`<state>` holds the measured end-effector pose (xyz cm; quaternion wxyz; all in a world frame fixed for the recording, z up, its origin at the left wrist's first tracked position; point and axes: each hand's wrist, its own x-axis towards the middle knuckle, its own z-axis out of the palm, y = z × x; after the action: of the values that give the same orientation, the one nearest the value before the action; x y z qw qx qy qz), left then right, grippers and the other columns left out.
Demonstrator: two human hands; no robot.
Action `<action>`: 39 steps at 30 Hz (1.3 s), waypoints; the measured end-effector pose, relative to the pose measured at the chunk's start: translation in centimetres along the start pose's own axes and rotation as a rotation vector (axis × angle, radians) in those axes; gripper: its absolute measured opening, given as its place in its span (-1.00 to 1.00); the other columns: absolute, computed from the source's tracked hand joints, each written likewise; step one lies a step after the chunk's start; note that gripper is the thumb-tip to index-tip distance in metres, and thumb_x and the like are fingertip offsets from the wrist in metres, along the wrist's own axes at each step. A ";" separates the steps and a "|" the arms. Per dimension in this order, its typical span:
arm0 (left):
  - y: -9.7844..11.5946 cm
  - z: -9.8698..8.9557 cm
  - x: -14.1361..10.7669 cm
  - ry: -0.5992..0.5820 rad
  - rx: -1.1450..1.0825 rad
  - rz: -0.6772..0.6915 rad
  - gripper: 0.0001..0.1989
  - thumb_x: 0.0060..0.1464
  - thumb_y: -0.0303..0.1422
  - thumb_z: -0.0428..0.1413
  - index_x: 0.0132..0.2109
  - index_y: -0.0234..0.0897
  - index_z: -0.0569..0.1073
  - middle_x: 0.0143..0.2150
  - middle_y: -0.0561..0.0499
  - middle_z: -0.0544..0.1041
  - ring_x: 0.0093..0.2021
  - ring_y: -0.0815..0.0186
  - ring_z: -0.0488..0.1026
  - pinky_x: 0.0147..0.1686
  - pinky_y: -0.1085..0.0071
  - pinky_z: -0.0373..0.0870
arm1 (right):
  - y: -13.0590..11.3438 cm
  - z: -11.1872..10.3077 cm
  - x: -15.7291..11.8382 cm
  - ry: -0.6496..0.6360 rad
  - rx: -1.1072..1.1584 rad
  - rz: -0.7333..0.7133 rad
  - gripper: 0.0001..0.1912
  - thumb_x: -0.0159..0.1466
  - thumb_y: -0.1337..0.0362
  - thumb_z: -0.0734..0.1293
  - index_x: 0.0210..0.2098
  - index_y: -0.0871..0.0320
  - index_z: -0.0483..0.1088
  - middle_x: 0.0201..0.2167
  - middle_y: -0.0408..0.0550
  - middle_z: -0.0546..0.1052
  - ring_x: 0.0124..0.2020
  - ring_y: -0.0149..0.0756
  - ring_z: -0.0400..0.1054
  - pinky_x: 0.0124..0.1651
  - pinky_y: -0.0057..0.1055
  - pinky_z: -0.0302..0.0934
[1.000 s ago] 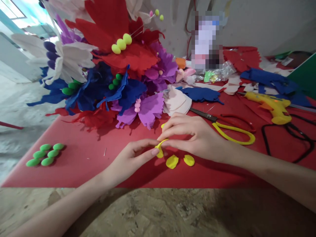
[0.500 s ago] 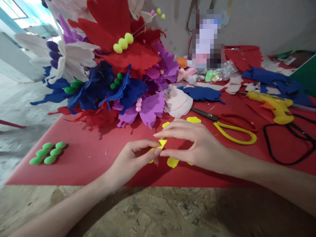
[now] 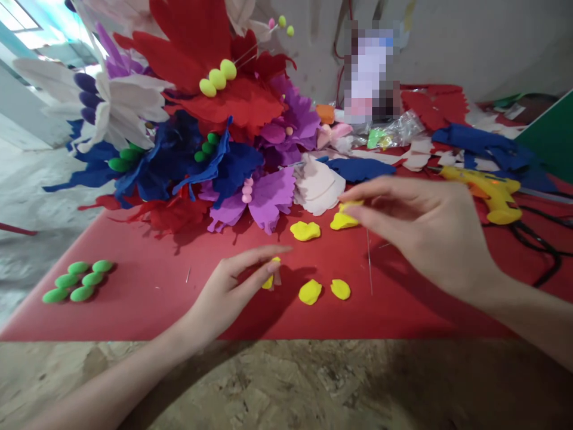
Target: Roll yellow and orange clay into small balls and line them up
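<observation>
Between the thumb and fingers of my left hand (image 3: 228,286) is a small piece of yellow clay (image 3: 268,282), partly covered by the fingertips. My right hand (image 3: 434,230) pinches at a yellow clay lump (image 3: 344,221) farther back on the red tabletop (image 3: 147,298). Whether it is lifted off the table, I cannot tell. Three more lumps lie between the hands: one wavy lump (image 3: 305,231) behind, a rounded lump (image 3: 310,292) and a smaller lump (image 3: 341,289) in front. A thin wire (image 3: 369,263) lies left of my right wrist.
Several green clay ovals (image 3: 82,293) sit at the left. Large fabric butterflies, among them a purple one (image 3: 273,194) and a red one (image 3: 242,107), crowd the back left. White cut pieces (image 3: 317,185), blue fabric (image 3: 358,169) and a yellow glue gun (image 3: 486,185) lie behind my right hand.
My right hand has left my left hand and moved right and back to a yellow lump, now covering the scissors. My left hand has shifted slightly left, keeping its yellow piece.
</observation>
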<state>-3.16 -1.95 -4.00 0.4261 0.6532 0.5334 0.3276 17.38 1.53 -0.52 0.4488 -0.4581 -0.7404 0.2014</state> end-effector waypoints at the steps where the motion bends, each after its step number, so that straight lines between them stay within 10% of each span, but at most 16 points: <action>1: -0.1 0.0 0.1 0.008 -0.013 0.000 -0.76 0.05 -0.36 -0.03 -0.17 -0.31 0.45 -0.51 0.10 0.47 -0.53 0.46 0.36 -0.41 0.53 0.33 | 0.3 -0.2 -0.5 -0.071 -0.029 -0.020 -0.93 0.06 0.39 0.35 -0.42 0.17 0.47 -0.47 -0.18 0.55 -0.49 -0.42 0.40 -0.51 -0.54 0.28; 8: -0.9 0.0 0.4 0.014 0.048 -0.001 -0.78 0.05 -0.34 -0.02 -0.30 -0.36 0.47 -0.54 0.07 0.48 -0.62 0.47 0.37 -0.52 0.56 0.32 | 2.9 0.6 -4.7 -0.283 -0.227 -0.452 -0.72 0.23 0.47 0.14 -0.43 0.28 0.48 -0.46 -0.07 0.57 -0.41 -0.39 0.44 -0.28 -0.49 0.38; 16: -2.0 -0.3 0.6 0.093 0.431 0.350 -0.79 0.10 -0.43 -0.03 -0.23 -0.36 0.49 -0.37 -0.01 0.54 -0.41 0.44 0.45 -0.39 0.59 0.37 | 3.2 -0.3 -7.2 -0.371 -0.670 -0.793 -0.58 0.22 0.55 -0.01 -0.24 0.38 0.45 -0.19 0.09 0.52 -0.17 -0.17 0.41 -0.19 -0.30 0.37; 27: -3.0 -1.0 -0.2 0.017 0.843 0.700 -0.75 0.15 -0.43 -0.08 -0.14 -0.44 0.44 -0.20 -0.14 0.54 -0.26 0.29 0.46 -0.22 0.37 0.43 | 2.8 0.1 -8.8 -0.358 -0.821 -0.707 -0.57 0.22 0.52 -0.03 -0.15 0.41 0.41 -0.11 0.12 0.47 -0.04 -0.15 0.30 -0.10 -0.22 0.22; 35: -4.1 -2.1 -1.3 -0.210 0.952 0.615 -0.59 0.17 -0.48 -0.17 0.17 -0.28 0.16 0.11 -0.11 0.34 0.13 0.23 0.24 0.14 0.11 0.12 | 3.0 0.0 -8.8 -0.388 -0.748 -0.650 -0.57 0.18 0.55 0.00 -0.18 0.33 0.43 -0.09 0.09 0.47 -0.07 -0.20 0.30 -0.08 -0.22 0.25; 39: -4.4 -2.0 -1.7 -0.118 0.852 0.475 -0.43 0.20 -0.41 -0.18 0.27 -0.18 -0.26 0.13 -0.11 0.31 0.13 0.23 0.25 0.03 0.24 0.30 | 3.0 -0.2 -8.8 -0.437 -0.741 -0.701 -0.51 0.13 0.60 -0.03 -0.10 0.34 0.38 -0.07 0.10 0.45 -0.05 -0.18 0.31 -0.09 -0.20 0.29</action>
<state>-7.15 -2.92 -7.03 0.0642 0.8904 0.4313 0.1309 20.61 -4.59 -6.76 0.1337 -0.2593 -0.9456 -0.1437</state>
